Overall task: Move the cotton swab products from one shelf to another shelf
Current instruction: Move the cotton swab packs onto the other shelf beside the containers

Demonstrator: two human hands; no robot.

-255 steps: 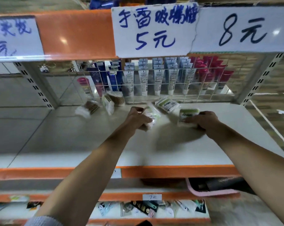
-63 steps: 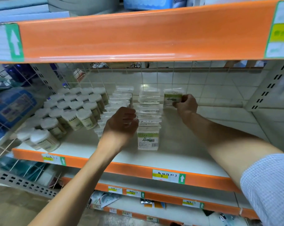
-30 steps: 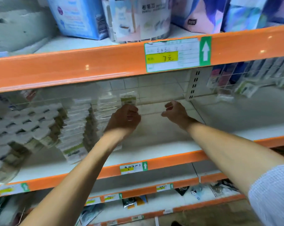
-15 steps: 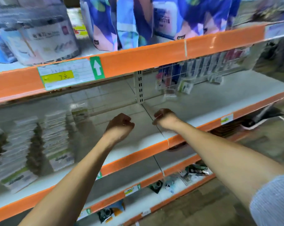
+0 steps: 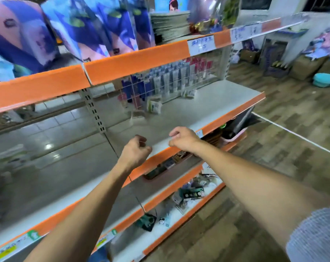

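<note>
- A person's bare left hand (image 5: 135,152) and right hand (image 5: 183,138) hang side by side in front of the orange front edge of a white shelf (image 5: 207,104), the landmark for all that follows.
- The left hand's fingers are loosely curled, knuckles up, and hold nothing; the hand sits just left of the seam where two shelf boards meet.
- The right hand's fingers are also loosely curled and empty, thumb and forefinger tips apart, over the shelf's front lip.
- Cotton swab packs (image 5: 154,106), white with green labels, stand near the back of the shelf against a wire grid, well apart from both hands; a smaller pack (image 5: 188,93) lies further right along the same back edge.
- At the far left of the same shelf level, blurred stacks of more swab packs (image 5: 11,157) can be made out; motion blur hides their labels.
- Behind the wire grid hang tubes (image 5: 170,80) in blue, white and red.
- On the shelf above, blue and purple bags (image 5: 69,29) lean in a row, with handwritten price cards (image 5: 200,44) taped to its orange edge.
- Below the shelf, lower tiers carry small packaged goods (image 5: 190,193).
- To the right of the shelf, a teal basin (image 5: 324,80) sits on the wood-pattern floor near cardboard boxes (image 5: 304,67).
- A grey-white sleeve (image 5: 315,237) covers the right upper arm.
</note>
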